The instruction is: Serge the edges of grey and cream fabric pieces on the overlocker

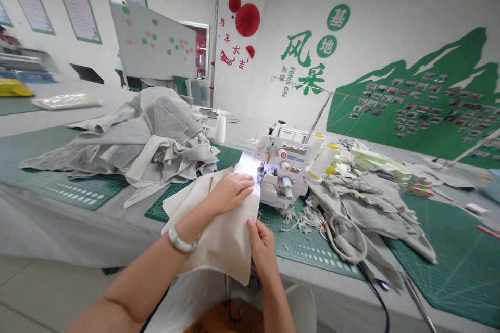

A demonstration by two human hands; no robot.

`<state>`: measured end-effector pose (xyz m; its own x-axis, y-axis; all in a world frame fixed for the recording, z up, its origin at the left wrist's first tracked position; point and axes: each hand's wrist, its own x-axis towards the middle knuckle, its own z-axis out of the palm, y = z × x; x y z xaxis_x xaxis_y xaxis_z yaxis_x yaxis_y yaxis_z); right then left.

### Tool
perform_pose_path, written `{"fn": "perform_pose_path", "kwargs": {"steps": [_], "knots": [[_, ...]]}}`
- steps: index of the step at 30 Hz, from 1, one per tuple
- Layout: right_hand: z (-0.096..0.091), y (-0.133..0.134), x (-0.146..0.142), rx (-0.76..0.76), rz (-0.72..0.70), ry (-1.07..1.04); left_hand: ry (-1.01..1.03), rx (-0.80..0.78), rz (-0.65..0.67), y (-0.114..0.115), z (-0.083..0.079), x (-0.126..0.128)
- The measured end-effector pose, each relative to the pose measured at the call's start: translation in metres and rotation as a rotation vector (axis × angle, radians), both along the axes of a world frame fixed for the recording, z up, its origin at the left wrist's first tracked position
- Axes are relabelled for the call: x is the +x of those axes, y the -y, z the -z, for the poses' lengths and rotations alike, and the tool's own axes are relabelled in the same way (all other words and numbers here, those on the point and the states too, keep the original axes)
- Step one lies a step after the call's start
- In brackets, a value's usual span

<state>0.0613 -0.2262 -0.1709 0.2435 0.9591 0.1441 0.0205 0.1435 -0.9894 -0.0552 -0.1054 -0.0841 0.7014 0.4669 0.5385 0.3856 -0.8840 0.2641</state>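
A cream fabric piece (pixel 222 242) lies partly under the needle area of a white overlock sewing machine (pixel 269 146), whose lamp lights its far edge. My left hand (pixel 231 193) rests flat on top of the cloth, fingers stretched toward the machine. Lower down, my right hand (pixel 262 243) pinches the cloth's right edge between thumb and fingers. From there the cloth hangs over the table's front edge toward my lap. A bracelet (pixel 182 239) circles my left wrist.
Left stands a heap of grey fabric pieces (pixel 144 119) on a green cutting mat (pixel 23 151). Thread cones (pixel 323 161) are behind the machine. Fabric scraps (pixel 299 218), scissors (pixel 322 230) and more grey cloth (pixel 371 203) lie to the right. A white thread cone (pixel 220 129) stands near the heap.
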Motion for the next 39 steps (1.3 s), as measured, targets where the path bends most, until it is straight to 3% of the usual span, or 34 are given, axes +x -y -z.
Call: {"fn": "perform_pose_path", "kwargs": {"steps": [4,8,13,18,30,36,39], "knots": [[-0.001,-0.001,0.000,0.007,0.007,0.030,-0.081,0.052,-0.018,0.006,-0.007,-0.002],[0.000,-0.002,-0.001,0.038,-0.012,0.093,-0.168,0.122,-0.067,0.029,-0.016,-0.006],[-0.001,-0.004,-0.001,0.072,-0.013,0.144,-0.126,0.106,-0.124,0.049,-0.010,-0.003],[-0.001,-0.003,-0.001,0.076,-0.030,0.165,-0.040,0.062,-0.186,0.043,0.004,0.004],[-0.003,0.000,-0.001,0.045,-0.050,0.183,0.069,0.012,-0.116,0.022,0.015,0.001],[-0.004,-0.001,-0.002,0.067,-0.045,0.153,0.068,0.117,-0.144,0.037,0.012,0.000],[-0.003,-0.001,-0.003,0.075,-0.050,0.136,0.078,0.095,-0.149,0.045,0.014,0.001]]}}
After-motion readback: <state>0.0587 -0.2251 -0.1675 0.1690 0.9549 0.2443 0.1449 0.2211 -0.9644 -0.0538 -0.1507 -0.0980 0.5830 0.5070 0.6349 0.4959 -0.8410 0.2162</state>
